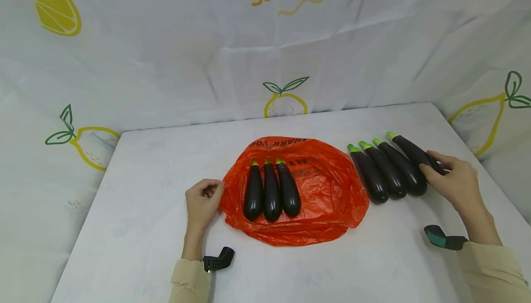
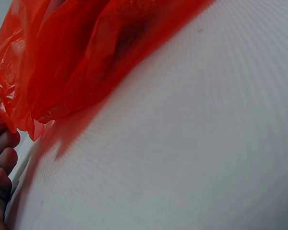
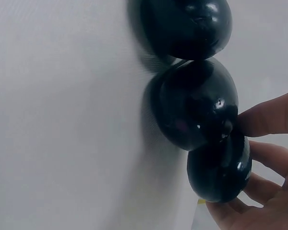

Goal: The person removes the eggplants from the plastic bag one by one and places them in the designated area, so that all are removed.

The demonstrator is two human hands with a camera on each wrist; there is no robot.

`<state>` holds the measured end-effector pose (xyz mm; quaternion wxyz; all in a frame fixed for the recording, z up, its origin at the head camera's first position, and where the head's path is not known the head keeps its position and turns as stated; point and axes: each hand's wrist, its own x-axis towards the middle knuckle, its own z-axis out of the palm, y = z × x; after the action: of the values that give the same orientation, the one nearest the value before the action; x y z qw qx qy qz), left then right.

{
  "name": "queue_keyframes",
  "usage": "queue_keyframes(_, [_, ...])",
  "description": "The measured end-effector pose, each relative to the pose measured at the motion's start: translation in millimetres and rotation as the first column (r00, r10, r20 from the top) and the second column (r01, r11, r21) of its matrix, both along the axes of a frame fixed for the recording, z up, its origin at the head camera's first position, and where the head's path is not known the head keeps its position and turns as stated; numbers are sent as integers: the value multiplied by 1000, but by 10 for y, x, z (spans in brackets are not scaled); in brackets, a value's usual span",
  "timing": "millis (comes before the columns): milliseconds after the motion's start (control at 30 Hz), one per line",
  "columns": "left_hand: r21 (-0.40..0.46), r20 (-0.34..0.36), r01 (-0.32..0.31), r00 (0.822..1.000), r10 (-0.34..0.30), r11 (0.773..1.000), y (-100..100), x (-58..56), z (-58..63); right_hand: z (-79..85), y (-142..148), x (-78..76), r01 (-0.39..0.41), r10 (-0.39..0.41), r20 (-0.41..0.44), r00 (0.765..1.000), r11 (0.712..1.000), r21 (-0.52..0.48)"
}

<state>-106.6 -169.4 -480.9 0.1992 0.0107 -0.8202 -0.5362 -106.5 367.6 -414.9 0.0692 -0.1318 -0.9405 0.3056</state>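
The right grip (image 1: pixel 454 181) grasps the blunt end of a dark eggplant (image 1: pixel 408 149) whose long axis slants away and leftward to its green stem tip; the right edge of the white desk (image 1: pixel 332 273) runs near that grip, with desk surface stretching between both forearms. Left of it lie three loose eggplants (image 1: pixel 382 170), then a red plastic bag (image 1: pixel 325 194) bearing three more eggplants (image 1: pixel 271 194), its left edge pinched by the left grip (image 1: pixel 202 204). Only the right wrist view shows fingers curled round the held eggplant's rounded end, against its neighbour.
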Motion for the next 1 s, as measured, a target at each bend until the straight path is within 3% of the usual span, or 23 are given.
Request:
queue_keyframes(233, [13,-28,18,999,-18,1000,-19,-2,-17,-36,4,13,12,-12,31,999,1000,10])
queue_keyframes(1000, [14,-5,4,1000,-4,1000,4,1,10,-99,54,53,2,-3,86,996,1000,7])
